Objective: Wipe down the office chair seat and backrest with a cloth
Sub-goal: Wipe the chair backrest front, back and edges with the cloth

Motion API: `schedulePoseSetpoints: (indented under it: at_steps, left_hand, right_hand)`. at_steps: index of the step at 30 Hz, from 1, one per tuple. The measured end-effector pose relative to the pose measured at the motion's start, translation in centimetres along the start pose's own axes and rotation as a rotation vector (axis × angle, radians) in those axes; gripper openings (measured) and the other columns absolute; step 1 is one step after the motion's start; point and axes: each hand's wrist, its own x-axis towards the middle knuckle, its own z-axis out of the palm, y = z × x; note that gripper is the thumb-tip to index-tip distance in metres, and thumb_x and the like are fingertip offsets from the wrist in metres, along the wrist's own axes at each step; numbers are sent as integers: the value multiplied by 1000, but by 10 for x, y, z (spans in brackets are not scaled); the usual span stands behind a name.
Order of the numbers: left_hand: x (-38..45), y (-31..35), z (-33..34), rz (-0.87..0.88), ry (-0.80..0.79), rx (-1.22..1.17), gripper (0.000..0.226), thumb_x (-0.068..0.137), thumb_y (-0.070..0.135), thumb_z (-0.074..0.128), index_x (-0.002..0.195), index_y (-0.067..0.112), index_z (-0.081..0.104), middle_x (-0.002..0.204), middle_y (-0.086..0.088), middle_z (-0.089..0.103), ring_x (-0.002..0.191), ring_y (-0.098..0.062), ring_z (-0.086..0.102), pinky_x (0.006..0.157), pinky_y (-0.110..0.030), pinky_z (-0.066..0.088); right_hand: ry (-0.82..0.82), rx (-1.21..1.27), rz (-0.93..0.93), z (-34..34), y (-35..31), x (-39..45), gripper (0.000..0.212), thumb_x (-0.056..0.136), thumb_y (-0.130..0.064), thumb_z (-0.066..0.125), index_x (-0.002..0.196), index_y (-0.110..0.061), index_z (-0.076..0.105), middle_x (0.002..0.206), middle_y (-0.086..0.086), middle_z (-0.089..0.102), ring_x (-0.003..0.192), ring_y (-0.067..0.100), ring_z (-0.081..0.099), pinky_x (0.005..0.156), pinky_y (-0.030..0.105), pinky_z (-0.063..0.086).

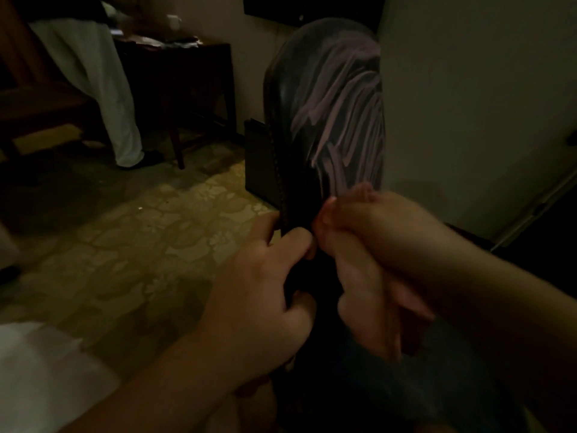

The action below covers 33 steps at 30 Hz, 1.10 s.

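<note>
- Dim and blurred; the cloth cannot be made out, and the chair's seat is lost in shadow at the lower centre.
- Patterned floor (150,245) at left; dark side surface (187,67) upper left; pale wall (468,89) at right.
- Backrest (327,104), centre, is dark and glossy with pale streaks.
- Left hand (265,295) has its grip curled round the backrest edge; right hand (374,260) is clenched beside it, its contents unclear.

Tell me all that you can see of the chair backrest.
The backrest is dark and glossy, like leather, with a rounded top and a stitched seam down its left edge. Pale pinkish streaks cover its upper right face. It stands upright, seen nearly edge-on, beside a pale wall. The left hand grips its lower edge, fingers curled round it. The right hand presses against it just to the right, fingers curled; whether it holds a cloth cannot be told in the dim light.
</note>
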Motion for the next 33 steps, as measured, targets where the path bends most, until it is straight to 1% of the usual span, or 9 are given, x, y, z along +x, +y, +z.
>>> schedulePoseSetpoints:
  at_steps: [4,6,9,11,15,21,26,30,33]
  left_hand:
    - [-1,1,-1,38,-19,83,40,74,16,71,102,36,50,105,12,40,71,-7,50,54,-24,42]
    - [0,1,0,31,-12,96,39,74,16,69,102,35,49,105,11,40,72,-6,49,54,-24,42]
    - [0,-1,4,35,5,110,38,75,17,69,103,34,51,106,12,39,71,-5,48,53,-16,37]
    - [-1,-3,4,49,-2,145,36,77,24,67,106,36,50,106,14,38,71,-3,46,53,-14,32]
    - [6,-9,7,8,-3,366,35,82,39,59,112,38,42,96,14,36,65,-8,40,48,-20,20]
    - [43,-30,8,-144,-4,433,46,87,33,63,122,39,33,93,9,53,74,-15,53,55,-31,38]
    - [85,-46,13,-240,-35,394,43,90,26,58,123,38,33,87,-1,58,71,-26,57,58,-38,45]
    - [115,-57,23,-429,-42,162,51,83,18,56,122,44,36,90,-9,64,74,-33,64,63,-41,52]
    - [146,-58,37,-660,-42,-268,64,78,24,65,132,48,40,119,-17,66,81,-29,62,65,-38,51]
  right_hand:
    - [-28,107,207,5,42,-20,16,81,-38,83,76,-22,81,75,9,75,72,24,71,86,53,58]
    - [-10,121,250,5,48,-31,32,62,-47,85,78,-20,80,78,10,76,73,26,72,87,55,59]
    - [-6,128,146,5,40,-34,26,87,-37,79,71,-17,77,68,10,68,61,20,64,68,40,51]
    - [65,98,97,4,32,-32,30,97,-27,71,70,-15,74,65,8,64,57,16,60,63,32,46]
    - [51,149,87,15,38,-35,26,101,-25,69,82,-10,78,73,12,68,65,21,65,69,36,50]
    - [124,226,178,17,71,-56,20,103,-28,65,96,-16,78,80,7,77,68,18,73,69,35,56]
    - [224,325,275,7,97,-71,17,102,-23,66,92,-17,79,82,10,79,74,20,76,77,40,56]
    - [268,352,381,0,116,-88,10,101,-25,68,100,-20,77,79,6,79,68,17,77,70,37,59]
    - [320,365,452,-4,127,-103,7,100,-27,69,101,-21,73,80,9,80,81,26,79,87,49,64]
